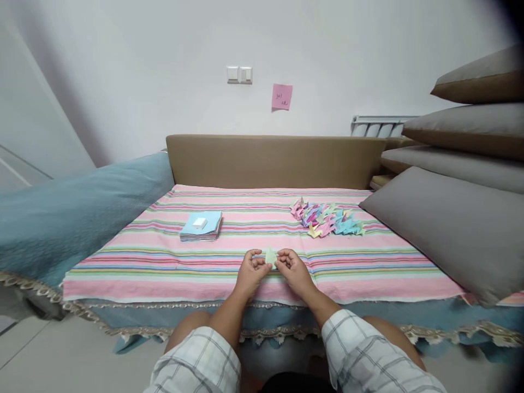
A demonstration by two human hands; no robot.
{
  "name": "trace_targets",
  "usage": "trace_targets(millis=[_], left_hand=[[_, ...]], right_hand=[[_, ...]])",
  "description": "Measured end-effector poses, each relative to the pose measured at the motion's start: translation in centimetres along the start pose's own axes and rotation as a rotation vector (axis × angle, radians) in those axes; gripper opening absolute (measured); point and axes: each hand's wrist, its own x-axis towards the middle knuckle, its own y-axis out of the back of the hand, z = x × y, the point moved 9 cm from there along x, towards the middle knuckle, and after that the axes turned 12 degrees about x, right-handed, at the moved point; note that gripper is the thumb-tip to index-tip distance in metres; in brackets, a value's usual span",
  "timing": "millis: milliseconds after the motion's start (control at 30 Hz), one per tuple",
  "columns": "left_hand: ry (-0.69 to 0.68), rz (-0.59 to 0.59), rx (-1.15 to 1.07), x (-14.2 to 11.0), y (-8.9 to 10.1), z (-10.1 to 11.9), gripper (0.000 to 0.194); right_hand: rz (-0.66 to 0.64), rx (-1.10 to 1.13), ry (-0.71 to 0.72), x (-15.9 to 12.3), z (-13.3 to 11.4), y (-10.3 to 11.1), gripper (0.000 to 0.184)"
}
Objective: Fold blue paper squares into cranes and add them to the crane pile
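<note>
A small piece of pale green folded paper (271,257) is held just above the striped cloth, near the front edge of the seat. My left hand (252,272) pinches its left side between thumb and fingers. On its right side, my right hand (293,269) grips it the same way. The exact shape of the folds is too small to make out. Farther off to the right lies a heap of folded paper cranes (325,219) in pink, purple, yellow, green and blue. A stack of square paper sheets (201,226) sits to the left, light blue on top.
A small white block (200,223) rests on the paper stack. Grey cushions (446,229) pile up at the right. The sofa's brown backrest (274,161) and blue-covered armrest (90,207) border the striped cloth (135,262). A pink note (282,97) hangs on the wall.
</note>
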Motion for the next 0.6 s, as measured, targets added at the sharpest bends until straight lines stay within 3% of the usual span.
trace_targets(millis=[200,300,433,600], left_hand=[[0.110,0.027,-0.131,-0.3,-1.0,3.2,0.057],[0.143,0.030,-0.193,0.4,-1.5,4.3,0.055],[0.137,0.007,-0.287,2.0,-1.7,4.6,0.049],[0.162,-0.008,-0.356,4.1,-0.9,2.3,0.049]], right_hand=[[0.014,0.108,0.017,0.5,-4.4,-0.3,0.026],[-0.032,0.172,-0.019,1.4,-5.4,-0.8,0.025],[-0.035,0.373,-0.141,3.0,-4.4,-1.3,0.030],[0.008,0.524,-0.250,4.3,-1.0,-1.3,0.033]])
